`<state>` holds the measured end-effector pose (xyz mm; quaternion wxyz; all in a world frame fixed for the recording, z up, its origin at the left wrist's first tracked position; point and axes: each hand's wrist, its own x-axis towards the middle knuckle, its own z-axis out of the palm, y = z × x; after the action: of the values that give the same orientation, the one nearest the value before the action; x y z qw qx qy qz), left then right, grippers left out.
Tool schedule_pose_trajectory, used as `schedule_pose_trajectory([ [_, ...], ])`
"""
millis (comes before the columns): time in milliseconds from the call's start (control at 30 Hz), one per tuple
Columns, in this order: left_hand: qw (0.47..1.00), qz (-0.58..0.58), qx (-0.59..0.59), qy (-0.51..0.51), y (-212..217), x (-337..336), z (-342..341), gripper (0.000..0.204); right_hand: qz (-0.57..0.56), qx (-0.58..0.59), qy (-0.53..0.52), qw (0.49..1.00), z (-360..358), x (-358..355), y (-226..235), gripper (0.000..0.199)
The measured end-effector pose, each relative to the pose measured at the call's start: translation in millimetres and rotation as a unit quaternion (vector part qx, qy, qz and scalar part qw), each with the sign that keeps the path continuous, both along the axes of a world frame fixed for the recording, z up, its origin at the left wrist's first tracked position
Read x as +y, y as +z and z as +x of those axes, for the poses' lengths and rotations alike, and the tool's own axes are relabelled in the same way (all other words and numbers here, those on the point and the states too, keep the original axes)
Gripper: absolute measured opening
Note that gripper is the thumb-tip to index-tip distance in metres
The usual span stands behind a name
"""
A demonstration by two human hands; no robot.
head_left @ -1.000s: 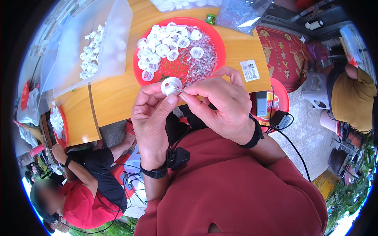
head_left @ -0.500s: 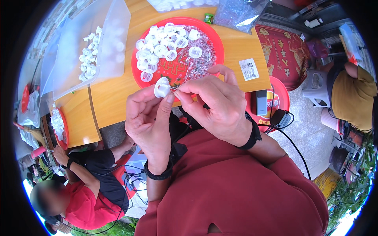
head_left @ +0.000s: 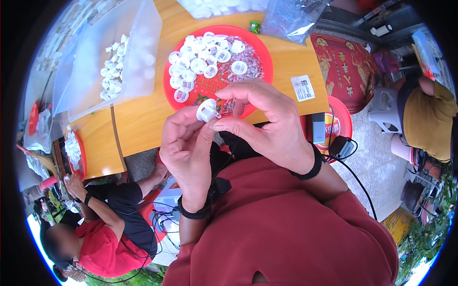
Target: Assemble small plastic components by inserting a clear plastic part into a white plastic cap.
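My left hand (head_left: 187, 157) is closed, pinching a round white plastic cap (head_left: 206, 110) between thumb and fingertips. A small clear LED (head_left: 218, 115) sticks out from the side of the cap facing my right hand. My right hand (head_left: 272, 124) has its thumb tip against or just beside the LED, while its index finger is lifted away from the thumb. Beyond both hands lies a round red tray (head_left: 266, 52), holding several similar white caps (head_left: 198, 65) on its left and a heap of clear LEDs (head_left: 254, 71) on its right.
On the wooden table (head_left: 281, 57) are a translucent plastic bin (head_left: 152, 57) with white pieces, a clear bag (head_left: 291, 21), a green wrapper (head_left: 255, 26) and a white label (head_left: 303, 88). A red stool (head_left: 341, 114) carries a power bank. A person in red (head_left: 105, 243) works at left.
My right thumb and index finger have parted from their pinch on the LED's thin wires. The LED now sits against the cap, and the cap has shifted slightly right and tilted.
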<state>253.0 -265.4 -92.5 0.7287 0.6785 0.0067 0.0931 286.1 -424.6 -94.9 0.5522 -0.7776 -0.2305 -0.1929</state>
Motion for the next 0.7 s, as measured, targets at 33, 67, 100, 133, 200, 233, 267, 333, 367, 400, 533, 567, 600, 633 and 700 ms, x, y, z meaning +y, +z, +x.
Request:
schedule_pose_trajectory([
  [33,1.0,0.0,-0.001,0.001,1.1,-0.5,-1.3,0.028,0.043,0.051,0.037,0.997,1.2,-1.1,4.7,0.03],
  [67,1.0,-0.004,0.004,-0.002,1.9,-2.7,-2.6,0.029,0.085,0.104,0.072,0.988,1.8,-3.3,6.5,0.036],
  [100,1.0,-0.008,0.009,-0.005,2.1,-4.0,-3.4,0.031,0.08,0.112,0.097,0.986,3.4,-6.0,3.6,0.043],
  [133,1.0,-0.008,0.01,-0.005,1.4,-3.6,-3.6,0.031,0.08,0.113,0.097,0.986,4.8,-7.7,1.9,0.043],
  [200,1.0,-0.013,-0.001,-0.021,1.0,-2.4,-3.2,0.03,0.078,0.139,0.141,0.977,7.1,-10.3,0.7,0.04],
  [233,1.0,-0.014,0.001,-0.022,0.7,-2.5,-3.1,0.03,0.078,0.14,0.14,0.977,7.8,-10.4,0.1,0.04],
  [267,1.0,-0.004,-0.004,-0.022,0.0,-2.1,-3.4,0.029,0.069,0.116,0.135,0.982,8.4,-9.3,-0.9,0.038],
  [333,1.0,0.005,-0.007,-0.022,-1.2,-2.1,-3.2,0.029,0.061,0.094,0.13,0.985,8.1,-6.7,-1.1,0.037],
  [367,0.999,0.014,-0.022,-0.02,-1.3,-2.1,-3.3,0.03,0.044,0.066,0.109,0.991,6.8,-4.8,1.1,0.037],
  [400,0.999,0.024,-0.037,-0.017,-1.6,-2.2,-3.6,0.031,0.026,0.038,0.088,0.995,5.7,-3.3,2.1,0.038],
  [533,0.995,0.059,-0.076,-0.004,-6.2,-6.8,-6.0,0.032,0.018,-0.005,0.064,0.998,4.6,-0.8,-1.6,0.037],
  [567,0.992,0.085,-0.093,0.003,-7.2,-8.0,-6.4,0.031,0.018,-0.015,0.065,0.998,4.8,-1.4,-2.6,0.038],
  [600,0.988,0.111,-0.109,0.01,-7.9,-8.7,-6.6,0.031,0.018,-0.025,0.065,0.997,4.6,-1.9,-3.4,0.038],
  [633,0.988,0.11,-0.108,0.009,-8.4,-8.7,-6.5,0.031,0.017,-0.024,0.064,0.998,3.7,-1.8,-4.0,0.038],
  [700,0.99,0.083,-0.117,0.0,-10.5,-8.6,-6.1,0.03,0.031,-0.042,0.049,0.997,1.8,-1.3,-5.9,0.037],
])
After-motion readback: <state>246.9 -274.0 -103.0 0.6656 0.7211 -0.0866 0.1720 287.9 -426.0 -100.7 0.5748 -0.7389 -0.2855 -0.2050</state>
